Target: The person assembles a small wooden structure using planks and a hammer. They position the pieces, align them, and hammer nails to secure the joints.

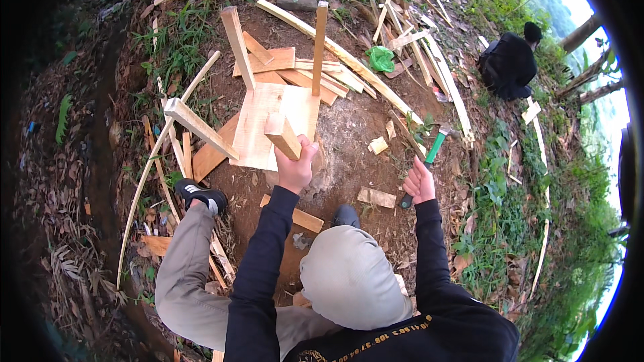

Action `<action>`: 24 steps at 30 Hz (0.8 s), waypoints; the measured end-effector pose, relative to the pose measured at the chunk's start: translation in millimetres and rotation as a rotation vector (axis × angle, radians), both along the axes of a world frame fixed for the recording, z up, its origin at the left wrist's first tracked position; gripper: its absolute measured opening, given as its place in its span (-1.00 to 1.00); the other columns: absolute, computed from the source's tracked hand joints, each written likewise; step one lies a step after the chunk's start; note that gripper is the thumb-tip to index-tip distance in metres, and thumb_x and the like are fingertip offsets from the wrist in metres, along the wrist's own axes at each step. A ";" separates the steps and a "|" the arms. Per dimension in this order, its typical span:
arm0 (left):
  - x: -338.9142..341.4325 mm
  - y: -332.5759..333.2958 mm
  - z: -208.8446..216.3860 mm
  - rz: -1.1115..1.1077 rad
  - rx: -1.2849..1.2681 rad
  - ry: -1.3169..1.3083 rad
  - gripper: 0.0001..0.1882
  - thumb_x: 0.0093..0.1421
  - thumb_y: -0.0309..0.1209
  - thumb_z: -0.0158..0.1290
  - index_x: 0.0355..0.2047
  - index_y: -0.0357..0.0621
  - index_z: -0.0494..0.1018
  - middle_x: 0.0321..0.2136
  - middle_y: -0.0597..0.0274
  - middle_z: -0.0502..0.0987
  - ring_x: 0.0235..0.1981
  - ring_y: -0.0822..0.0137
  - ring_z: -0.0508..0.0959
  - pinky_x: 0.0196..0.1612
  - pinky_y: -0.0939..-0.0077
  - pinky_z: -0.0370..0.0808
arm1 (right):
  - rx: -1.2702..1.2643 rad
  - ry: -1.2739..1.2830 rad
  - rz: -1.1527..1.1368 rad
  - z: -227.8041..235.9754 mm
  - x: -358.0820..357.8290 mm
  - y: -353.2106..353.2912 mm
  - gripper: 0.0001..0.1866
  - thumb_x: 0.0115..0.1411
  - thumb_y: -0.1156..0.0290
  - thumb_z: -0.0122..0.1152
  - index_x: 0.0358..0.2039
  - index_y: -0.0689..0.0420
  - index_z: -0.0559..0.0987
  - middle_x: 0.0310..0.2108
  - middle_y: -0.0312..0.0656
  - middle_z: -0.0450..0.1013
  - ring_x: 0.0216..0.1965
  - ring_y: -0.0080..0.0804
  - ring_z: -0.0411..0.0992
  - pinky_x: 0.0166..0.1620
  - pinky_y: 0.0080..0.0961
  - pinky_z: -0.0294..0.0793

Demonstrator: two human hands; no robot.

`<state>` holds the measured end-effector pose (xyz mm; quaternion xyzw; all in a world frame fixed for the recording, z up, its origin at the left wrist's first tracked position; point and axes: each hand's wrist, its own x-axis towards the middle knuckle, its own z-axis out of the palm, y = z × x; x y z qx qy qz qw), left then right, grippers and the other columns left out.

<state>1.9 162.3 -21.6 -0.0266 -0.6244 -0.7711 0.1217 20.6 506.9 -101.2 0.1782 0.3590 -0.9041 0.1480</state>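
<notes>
A small wooden stool (pixel 251 124) lies upside down in front of me, its light square seat underneath and several legs pointing up. My left hand (pixel 297 166) is closed around the nearest right leg (pixel 282 135), low down by the seat's edge. Out to the right, my right hand (pixel 419 182) grips a hammer (pixel 436 146) by its green and black handle. The hammer's head is raised toward the far side, apart from the stool. Under the stool's right side shows part of a pale, stump-like block (pixel 322 161).
Loose boards (pixel 268 60) lie beyond the stool, and a long strip (pixel 342 57) slants past them. A green plastic bag (pixel 381 59) sits farther right. Short offcuts (pixel 377 197) litter the dirt near my feet. A person in black (pixel 508 64) crouches at the far right.
</notes>
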 end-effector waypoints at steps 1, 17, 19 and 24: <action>0.0 0.2 3.5 -0.013 0.010 -0.010 -0.67 0.09 -0.55 0.03 -0.74 -0.13 0.17 -0.76 0.46 0.20 -0.73 0.61 0.19 -0.64 0.63 0.09 | 0.224 -0.022 -0.120 -2.2 -2.1 -8.1 -0.57 0.36 0.19 0.02 -0.65 -0.05 0.20 -0.87 -0.47 -0.04 -0.94 -0.61 -0.08 -0.85 -0.57 -0.15; 1.4 1.9 9.3 -0.020 0.039 -0.001 -0.64 0.13 -0.55 -0.03 -0.72 -0.06 0.08 -0.75 0.50 0.12 -0.74 0.64 0.08 -0.66 0.64 0.01 | 1.002 0.252 -0.618 29.2 -18.1 -11.4 -0.69 0.20 0.23 0.32 -0.24 0.08 0.39 -0.58 -0.40 0.31 -0.69 -0.70 0.18 -0.64 -0.66 0.13; 1.1 2.2 3.7 -0.020 0.026 0.020 -0.66 0.10 -0.56 0.01 -0.73 -0.11 0.16 -0.76 0.48 0.20 -0.74 0.63 0.17 -0.65 0.64 0.08 | 1.055 0.202 -0.605 20.5 -16.1 -8.0 -0.71 0.20 0.23 0.31 -0.23 0.08 0.41 -0.58 -0.40 0.33 -0.71 -0.71 0.17 -0.66 -0.67 0.11; 0.1 2.4 6.5 -0.036 0.006 -0.005 -0.64 0.13 -0.55 -0.02 -0.73 -0.07 0.09 -0.75 0.51 0.11 -0.74 0.64 0.07 -0.66 0.64 0.01 | 0.897 0.198 -0.380 15.4 -13.2 -3.1 -0.79 0.20 0.34 0.31 -0.40 0.16 0.49 -0.65 -0.44 0.29 -0.74 -0.74 0.14 -0.67 -0.67 0.05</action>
